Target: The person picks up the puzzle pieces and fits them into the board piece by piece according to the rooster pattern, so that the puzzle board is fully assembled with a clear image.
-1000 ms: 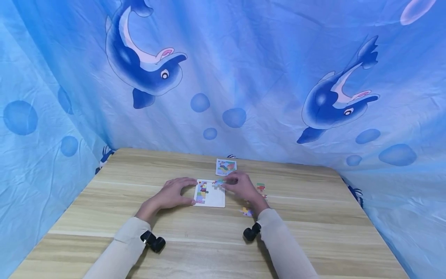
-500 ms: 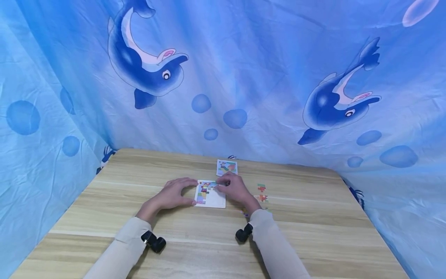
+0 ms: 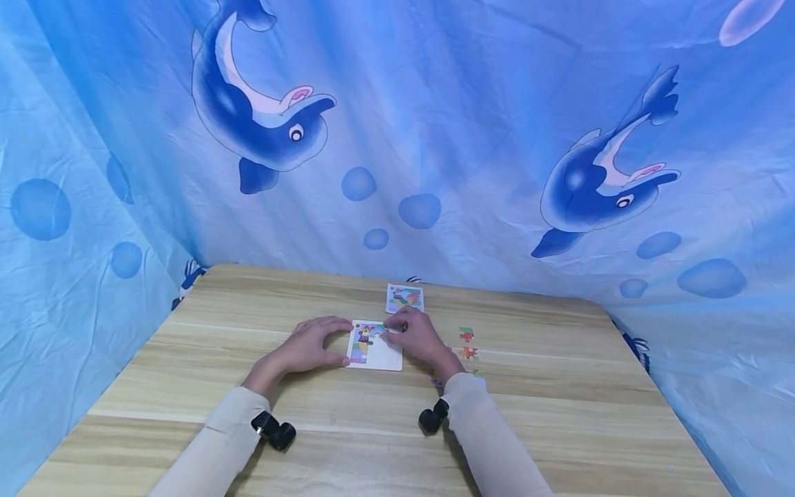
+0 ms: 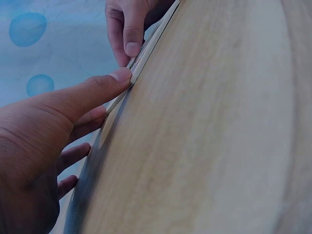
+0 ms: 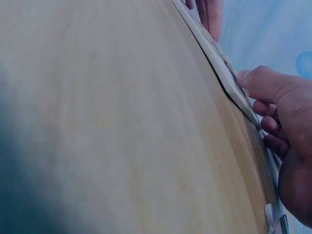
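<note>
A white puzzle board (image 3: pixel 385 360) lies flat on the wooden table, with joined jigsaw pieces (image 3: pixel 359 351) filling its left side. My left hand (image 3: pixel 309 344) holds the board by its left edge, index fingertip at the far corner and thumb at the near one. In the left wrist view the left thumb (image 4: pixel 105 90) lies against the board's edge. Over the board's far right part, my right hand (image 3: pixel 421 338) pinches a blue-green jigsaw piece (image 3: pixel 377 330) down at the joined ones. The right fingers hide part of that piece.
Behind the board lies a small picture card (image 3: pixel 397 297). To the right are loose jigsaw pieces, a red and green one (image 3: pixel 466 335) and an orange one (image 3: pixel 469 353); others lie partly behind the right wrist. A blue dolphin curtain (image 3: pixel 385 138) hangs along the table's back edge.
My right hand has moved left and brought the jigsaw piece down onto the board, up against the joined ones. In the last half second it has barely shifted. The left hand has stayed put.
</note>
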Demonstrator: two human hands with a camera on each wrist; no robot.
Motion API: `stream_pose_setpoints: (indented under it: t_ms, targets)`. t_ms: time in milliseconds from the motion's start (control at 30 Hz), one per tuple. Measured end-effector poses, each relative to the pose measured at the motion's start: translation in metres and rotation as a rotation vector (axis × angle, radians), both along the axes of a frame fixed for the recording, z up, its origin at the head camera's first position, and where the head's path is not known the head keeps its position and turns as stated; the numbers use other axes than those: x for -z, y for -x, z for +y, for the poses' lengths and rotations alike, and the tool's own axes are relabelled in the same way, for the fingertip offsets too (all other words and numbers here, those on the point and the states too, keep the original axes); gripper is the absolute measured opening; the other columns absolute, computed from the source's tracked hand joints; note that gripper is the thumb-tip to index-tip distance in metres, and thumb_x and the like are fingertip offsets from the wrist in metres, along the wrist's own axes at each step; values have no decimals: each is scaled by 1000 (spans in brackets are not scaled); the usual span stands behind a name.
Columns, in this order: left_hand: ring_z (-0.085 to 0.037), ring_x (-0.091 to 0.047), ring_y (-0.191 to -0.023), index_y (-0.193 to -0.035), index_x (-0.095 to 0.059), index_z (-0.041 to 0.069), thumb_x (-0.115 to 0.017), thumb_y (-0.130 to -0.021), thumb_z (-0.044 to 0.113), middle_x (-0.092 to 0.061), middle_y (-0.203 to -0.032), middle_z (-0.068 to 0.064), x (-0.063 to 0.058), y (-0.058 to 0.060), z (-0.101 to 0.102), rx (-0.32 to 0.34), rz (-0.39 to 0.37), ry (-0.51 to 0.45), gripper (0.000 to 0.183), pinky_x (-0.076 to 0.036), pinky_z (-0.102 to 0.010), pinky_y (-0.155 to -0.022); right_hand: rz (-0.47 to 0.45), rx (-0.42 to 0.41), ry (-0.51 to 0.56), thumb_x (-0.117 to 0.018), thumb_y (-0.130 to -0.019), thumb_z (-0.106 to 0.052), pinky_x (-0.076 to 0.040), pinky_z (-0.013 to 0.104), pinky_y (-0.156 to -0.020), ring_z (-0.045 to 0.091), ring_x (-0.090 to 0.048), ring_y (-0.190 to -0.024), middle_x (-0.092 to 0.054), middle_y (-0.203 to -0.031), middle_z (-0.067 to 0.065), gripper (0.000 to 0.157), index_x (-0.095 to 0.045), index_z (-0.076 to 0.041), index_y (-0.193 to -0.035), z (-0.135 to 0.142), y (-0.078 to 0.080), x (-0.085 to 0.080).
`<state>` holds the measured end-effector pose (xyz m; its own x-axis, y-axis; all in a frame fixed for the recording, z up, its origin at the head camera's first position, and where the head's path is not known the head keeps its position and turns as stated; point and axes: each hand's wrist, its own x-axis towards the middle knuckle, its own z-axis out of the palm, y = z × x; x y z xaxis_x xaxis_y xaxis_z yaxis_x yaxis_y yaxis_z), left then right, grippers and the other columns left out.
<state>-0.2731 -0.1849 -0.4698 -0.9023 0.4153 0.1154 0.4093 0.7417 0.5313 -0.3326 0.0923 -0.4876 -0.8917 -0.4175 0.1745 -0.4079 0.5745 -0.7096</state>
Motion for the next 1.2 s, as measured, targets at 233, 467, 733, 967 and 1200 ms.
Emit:
stream_pose_setpoints:
  t_ms: [233, 467, 733, 967, 1200]
  targets:
    - [-41, -44, -147, -146, -59, 15, -81, -85, 48, -54, -155, -12, 1, 0, 0, 2, -7, 1, 73, -28, -68, -119, 0, 3, -10, -80, -92, -28, -54, 32, -86, 14, -61, -97, -69, -112, 0, 22, -80, -16, -110, -1, 0, 1]
    - [-41, -44, -147, -146, -59, 16, -81, -85, 48, -54, -155, -12, 3, 0, 1, 2, -3, 5, 73, -28, -68, -119, -3, 3, -16, -80, -92, -28, -54, 35, -90, 16, -62, -101, -69, -113, 0, 23, -80, -16, -112, 0, -1, 1]
    - [-40, -43, -148, -146, -59, 16, -82, -84, 47, -54, -155, -11, 4, 2, 0, -1, -10, -2, 74, -28, -67, -119, -3, -18, -8, -79, -93, -25, -55, 38, -93, 19, -64, -105, -69, -115, 2, 22, -80, -16, -112, -1, -2, -2]
    - [-40, -44, -148, -147, -58, 16, -81, -84, 48, -53, -156, -11, 4, 1, -1, -1, -5, 5, 74, -27, -68, -119, 13, -21, -12, -79, -92, -21, -56, 37, -89, 18, -64, -98, -69, -111, 4, 19, -81, -13, -109, -4, -1, -3]
    - [-40, -43, -148, -147, -59, 16, -82, -84, 46, -54, -155, -12, 4, 1, 0, 1, -6, -1, 73, -27, -68, -119, 21, -42, -21, -77, -94, -23, -57, 38, -91, 19, -66, -102, -70, -114, 3, 21, -80, -13, -112, 0, -3, -6]
